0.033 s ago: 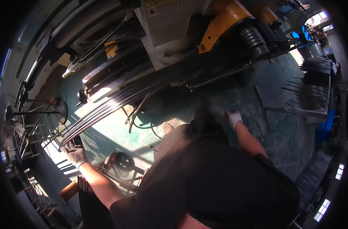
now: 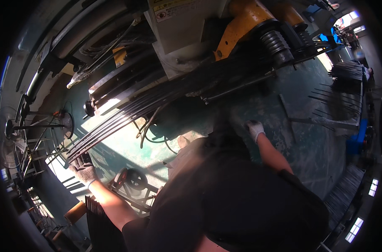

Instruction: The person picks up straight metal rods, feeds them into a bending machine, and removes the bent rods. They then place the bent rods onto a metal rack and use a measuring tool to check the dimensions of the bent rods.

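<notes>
Head view: left hand by the ends of dark rods, right hand above floor (cannot tell whether either grips). Splayed rods might scatter if loosely gathered.

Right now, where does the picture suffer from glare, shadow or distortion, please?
Head view: sunlight bleaches part of the floor, and the thin rods near the left hand glint; head view: shadow hides detail beneath the grey machine housing, and the dark clothing shows little texture; head view: fisheye bends straight edges near the rim, where details look soft.
</notes>
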A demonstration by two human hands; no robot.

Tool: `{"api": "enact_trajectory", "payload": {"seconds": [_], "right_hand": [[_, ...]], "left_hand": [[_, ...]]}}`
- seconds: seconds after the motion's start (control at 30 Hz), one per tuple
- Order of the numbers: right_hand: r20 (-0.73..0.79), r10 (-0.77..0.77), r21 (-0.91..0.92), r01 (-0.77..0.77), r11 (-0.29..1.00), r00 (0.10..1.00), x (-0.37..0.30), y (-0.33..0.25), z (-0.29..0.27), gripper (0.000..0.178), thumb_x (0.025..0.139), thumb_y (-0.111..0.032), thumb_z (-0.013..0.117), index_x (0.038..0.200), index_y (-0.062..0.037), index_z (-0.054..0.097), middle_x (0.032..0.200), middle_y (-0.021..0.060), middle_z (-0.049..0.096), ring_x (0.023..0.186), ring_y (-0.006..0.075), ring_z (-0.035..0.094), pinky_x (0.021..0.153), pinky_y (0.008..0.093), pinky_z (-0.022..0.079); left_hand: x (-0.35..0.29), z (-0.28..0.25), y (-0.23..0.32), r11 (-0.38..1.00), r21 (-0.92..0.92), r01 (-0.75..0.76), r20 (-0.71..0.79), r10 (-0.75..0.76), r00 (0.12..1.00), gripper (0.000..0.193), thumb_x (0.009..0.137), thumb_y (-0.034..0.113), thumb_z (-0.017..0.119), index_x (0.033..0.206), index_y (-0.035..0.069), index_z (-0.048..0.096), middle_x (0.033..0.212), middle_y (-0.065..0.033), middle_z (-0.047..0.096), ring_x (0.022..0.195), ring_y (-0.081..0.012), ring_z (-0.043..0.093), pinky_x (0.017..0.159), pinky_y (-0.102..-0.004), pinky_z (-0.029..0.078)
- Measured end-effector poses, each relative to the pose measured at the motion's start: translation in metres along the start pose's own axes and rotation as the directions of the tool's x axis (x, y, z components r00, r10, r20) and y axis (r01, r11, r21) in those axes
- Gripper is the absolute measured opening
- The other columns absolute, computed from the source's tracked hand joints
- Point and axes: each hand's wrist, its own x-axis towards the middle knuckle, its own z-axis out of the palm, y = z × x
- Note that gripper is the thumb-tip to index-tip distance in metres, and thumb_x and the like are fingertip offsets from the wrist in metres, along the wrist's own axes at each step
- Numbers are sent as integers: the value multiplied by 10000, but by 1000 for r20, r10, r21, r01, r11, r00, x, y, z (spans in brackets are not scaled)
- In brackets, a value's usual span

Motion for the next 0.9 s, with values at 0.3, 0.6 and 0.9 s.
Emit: {"api": "enact_trajectory", "payload": {"seconds": [0.3, 0.6, 0.9], "right_hand": [[191, 143, -304, -80, 949, 971, 125, 13, -59, 443, 985, -380, 688, 1202, 0, 757, 1072, 146, 787, 919, 278, 730, 849, 408, 555], [145, 38, -243, -2, 970, 989, 224, -33, -138, 434, 960, -392, 720, 1204, -36, 772, 1166, 176, 779, 1092, 327, 742, 938, 423, 555], [-155, 130, 1, -131, 991, 979, 106, 18, -115, 452, 936, -408, 729, 1195, -42, 781, 1175, 212, 775, 1119, 363, 744, 974, 444, 564]], "left_hand": [[-69, -46, -268, 692, 11, 722, 609, -577, 544, 525, 1116, 556, 413, 1206, 93, 643, 1457, -66, 611, 1383, -276, 519, 1258, -488, 323], [-271, 163, -412, 320, 749, -579, 657, -465, 593, 262, 993, 182, 684, 1201, 28, 727, 1189, -131, 741, 1095, -347, 664, 937, -473, 543], [-218, 163, -422, 398, 910, 113, 185, -635, 750, 178, 1057, 189, 631, 1082, 28, 703, 861, -69, 682, 602, -140, 608, 508, -270, 453]]}}
